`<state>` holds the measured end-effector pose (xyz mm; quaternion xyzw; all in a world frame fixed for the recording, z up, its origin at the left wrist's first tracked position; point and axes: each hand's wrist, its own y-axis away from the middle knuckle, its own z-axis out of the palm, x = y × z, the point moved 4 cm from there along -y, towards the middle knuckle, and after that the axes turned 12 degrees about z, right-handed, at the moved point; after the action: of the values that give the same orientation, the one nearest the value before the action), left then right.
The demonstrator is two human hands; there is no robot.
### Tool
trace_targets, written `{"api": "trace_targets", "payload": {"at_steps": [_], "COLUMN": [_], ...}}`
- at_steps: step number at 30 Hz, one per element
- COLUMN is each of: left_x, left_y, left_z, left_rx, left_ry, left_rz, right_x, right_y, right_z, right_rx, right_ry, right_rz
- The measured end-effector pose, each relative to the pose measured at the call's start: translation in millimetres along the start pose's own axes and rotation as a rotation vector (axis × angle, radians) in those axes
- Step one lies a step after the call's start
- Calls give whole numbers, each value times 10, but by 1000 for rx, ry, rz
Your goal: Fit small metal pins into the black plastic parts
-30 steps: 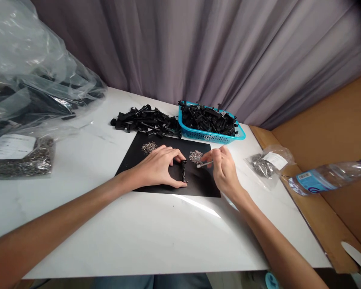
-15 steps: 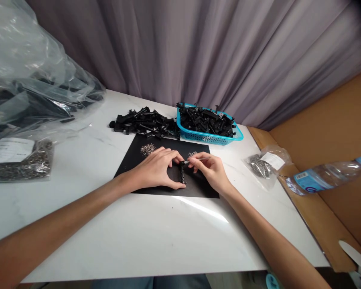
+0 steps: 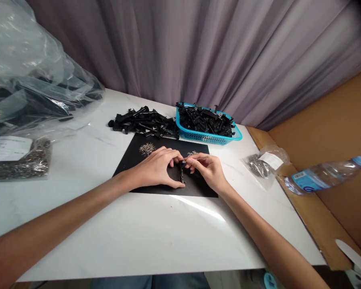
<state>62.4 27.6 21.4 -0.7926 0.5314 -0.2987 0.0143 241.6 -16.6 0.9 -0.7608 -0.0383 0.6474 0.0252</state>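
- We see the left hand (image 3: 158,166) with thumb and fingers spread in a wide arch; it has hold of the black part (image 3: 181,171) at its two ends, the thumb at the near end and the fingers at the far end.
- The right hand (image 3: 209,170) is closed in a small pinch around the thin tool (image 3: 202,157); its fingertips are just beside the far end of the part; if the tip touches there, we cannot tell.
- The part is above the middle of the black mat (image 3: 198,186), somewhat toward its near edge; the left metal pile (image 3: 147,149) lies by the mat's far left corner, and the right metal pile (image 3: 192,153) near its far edge, partly behind the right hand.
- To do this well, in our judgement, we should keep the left grip firm but not squeezing, so the part does not turn; we should guide the tool by small finger movements, and keep the far end visible.
- Compared with one second ago, the right hand has left its place beside the right pile and come to the part; the left hand keeps the same hold.
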Motion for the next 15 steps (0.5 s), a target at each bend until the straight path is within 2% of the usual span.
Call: {"api": "trace_targets", "payload": {"at_steps": [10,12,15], "left_x": [23,29,24], "left_y": [1,12,28], "left_z": [-4,-2,2], "left_rx": [-28,-22,4], "left_ry": [-60,-67,-49], "left_rz": [19,27,21], "right_x": [2,-46,-142], "right_y": [37,65,118], "right_z": [40,-14,-134], "right_rx": [26,115,327], "right_ry": [50,128,310], "right_rz": [16,-22,-115]}}
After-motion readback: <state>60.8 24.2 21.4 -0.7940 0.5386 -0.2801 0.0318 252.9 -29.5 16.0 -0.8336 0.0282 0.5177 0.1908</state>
